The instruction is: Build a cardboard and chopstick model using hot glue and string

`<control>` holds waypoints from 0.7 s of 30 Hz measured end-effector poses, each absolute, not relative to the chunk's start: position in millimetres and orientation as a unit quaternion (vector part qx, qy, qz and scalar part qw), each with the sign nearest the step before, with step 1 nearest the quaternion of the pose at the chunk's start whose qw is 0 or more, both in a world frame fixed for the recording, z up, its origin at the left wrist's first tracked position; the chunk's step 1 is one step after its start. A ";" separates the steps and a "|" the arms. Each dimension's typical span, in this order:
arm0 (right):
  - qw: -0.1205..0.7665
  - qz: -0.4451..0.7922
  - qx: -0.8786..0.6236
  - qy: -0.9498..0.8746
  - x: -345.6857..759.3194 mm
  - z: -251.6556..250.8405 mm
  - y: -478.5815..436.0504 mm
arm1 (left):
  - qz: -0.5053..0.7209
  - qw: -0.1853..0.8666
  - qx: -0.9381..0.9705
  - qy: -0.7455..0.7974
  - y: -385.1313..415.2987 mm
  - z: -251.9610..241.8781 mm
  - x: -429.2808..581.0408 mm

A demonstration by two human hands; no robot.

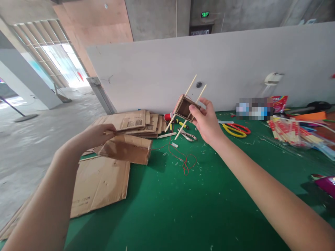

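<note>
My left hand point(101, 135) grips the upper left edge of a folded cardboard tray point(128, 146), with its fingers closed on the rim. This piece is tilted so its inner side shows. My right hand point(205, 116) pinches a small open cardboard box point(184, 107) with the thumb over its near side. Two thin wooden sticks point(202, 91) pass along the box and stick out at both ends. Red thread point(186, 166) runs from around the box down to a loose tangle on the green table point(172, 216).
Flattened cardboard point(103, 183) lies at the left, with a cardboard stack point(138, 120) behind it. Beyond my right hand are yellow-and-red-handled scissors point(237, 130), metal snips point(188, 135), a red thread spool point(168, 116) and packaged sticks point(285, 130). A grey partition point(157, 73) stands behind the table.
</note>
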State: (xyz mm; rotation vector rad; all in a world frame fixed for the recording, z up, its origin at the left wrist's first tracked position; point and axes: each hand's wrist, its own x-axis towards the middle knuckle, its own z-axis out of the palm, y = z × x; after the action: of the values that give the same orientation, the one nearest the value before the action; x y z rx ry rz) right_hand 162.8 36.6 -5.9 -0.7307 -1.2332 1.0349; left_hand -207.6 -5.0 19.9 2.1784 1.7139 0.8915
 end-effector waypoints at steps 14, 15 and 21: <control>0.484 0.590 -0.202 -0.614 168.6 6.7 13.2 | 0.321 0.146 0.760 0.546 -23.7 65.2 -98.5; 0.478 0.593 -0.199 -0.617 164.0 2.6 12.1 | 0.333 0.156 0.762 0.534 -18.4 64.6 -91.0; 0.468 0.589 -0.234 -0.616 134.7 -27.6 8.3 | 0.558 0.280 0.634 0.457 -0.4 48.8 -71.6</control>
State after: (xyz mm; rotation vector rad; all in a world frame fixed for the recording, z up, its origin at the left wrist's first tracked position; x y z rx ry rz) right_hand 134.7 8.3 -27.6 -0.5735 -1.5099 1.4440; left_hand -71.6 -0.4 48.8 1.6992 1.2249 1.4975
